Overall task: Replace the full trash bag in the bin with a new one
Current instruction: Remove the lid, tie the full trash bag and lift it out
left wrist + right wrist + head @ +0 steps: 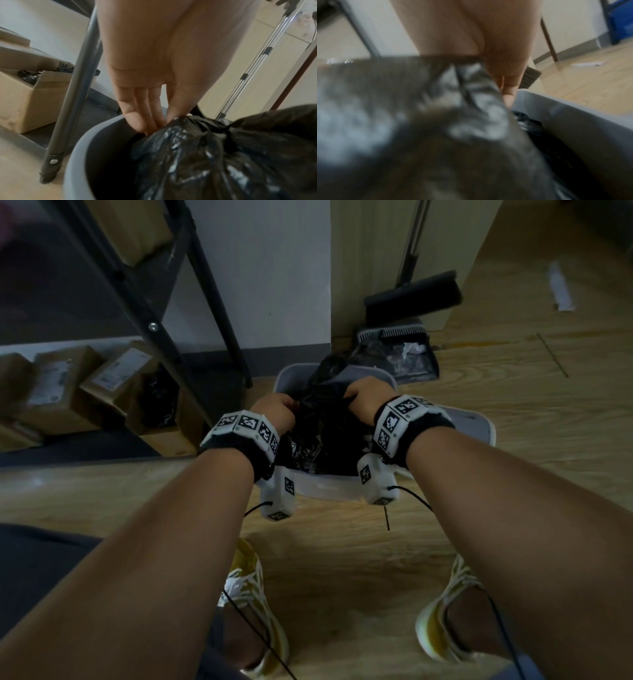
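Black plastic filled the mouth of the grey bin (474,422), which stood on the wood floor just ahead of the person's feet. The full trash bag (322,436) sat inside the bin with its top gathered upward, not yet lifted clear.

Left hand (275,410) was at the bag's left side, the right hand (364,397) at its right, the gathered neck between them. Both were about equally near; neither arm had the advantage.

Left wrist view: fingers (137,108) pointed down, tips pushed into the gap between bag and bin wall, thumb against the bunched plastic. Bag (214,155) showed a cinched neck just right of the fingertips. Grip read as a pinch on the plastic.

Right wrist view was badly blurred. Bag film (436,121) covered most of it; the hand (488,40) seemed closed on a fold near the bin rim (573,115), though the fingers could not be made out.

Judgement: the bag's long axis ran vertical, bottom down in the bin, so the coming move likely turned on a straight upward pull from both sides at once.

Broom and dustpan (407,337) stood behind the bin; cardboard boxes (68,381) lay to the left under a dark rack.
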`<control>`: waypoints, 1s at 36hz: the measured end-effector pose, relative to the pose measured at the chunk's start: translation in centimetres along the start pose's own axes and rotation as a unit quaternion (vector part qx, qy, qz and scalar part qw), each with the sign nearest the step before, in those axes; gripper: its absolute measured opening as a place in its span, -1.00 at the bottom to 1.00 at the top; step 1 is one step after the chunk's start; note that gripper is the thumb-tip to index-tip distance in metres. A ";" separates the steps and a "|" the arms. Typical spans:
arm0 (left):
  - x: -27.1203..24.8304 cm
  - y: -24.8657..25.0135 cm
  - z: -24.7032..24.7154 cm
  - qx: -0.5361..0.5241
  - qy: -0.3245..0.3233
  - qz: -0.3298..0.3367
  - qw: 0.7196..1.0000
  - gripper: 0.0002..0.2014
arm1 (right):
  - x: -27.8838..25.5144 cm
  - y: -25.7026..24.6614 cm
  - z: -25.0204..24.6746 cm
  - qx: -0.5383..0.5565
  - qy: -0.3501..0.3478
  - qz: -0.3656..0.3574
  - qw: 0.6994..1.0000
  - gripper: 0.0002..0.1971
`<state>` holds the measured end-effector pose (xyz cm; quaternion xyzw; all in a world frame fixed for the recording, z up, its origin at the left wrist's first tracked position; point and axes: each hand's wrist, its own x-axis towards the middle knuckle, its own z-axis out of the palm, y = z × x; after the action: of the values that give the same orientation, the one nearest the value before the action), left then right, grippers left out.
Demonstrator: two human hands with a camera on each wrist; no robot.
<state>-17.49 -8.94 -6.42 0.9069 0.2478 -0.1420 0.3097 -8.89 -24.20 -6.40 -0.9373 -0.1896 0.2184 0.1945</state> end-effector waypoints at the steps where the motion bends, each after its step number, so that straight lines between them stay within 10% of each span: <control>1: 0.0 0.0 0.0 -0.007 0.001 0.000 1.000 -0.62 | -0.2 0.2 0.0 0.002 0.005 -0.005 1.000 -0.65; 24: -3.0 1.8 -5.4 -0.067 0.221 -0.025 0.973 -0.63 | -4.0 -4.2 -7.0 0.235 0.118 -0.031 0.964 -0.68; 36: -5.5 5.2 -9.5 -0.123 0.300 0.017 0.946 -0.65 | -7.4 -5.5 -12.5 0.451 0.233 -0.030 0.861 -0.82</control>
<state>-18.32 -8.52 5.68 0.8664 0.3298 0.1735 0.3324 -10.47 -26.27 8.90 -0.7642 -0.0477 0.0496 0.6413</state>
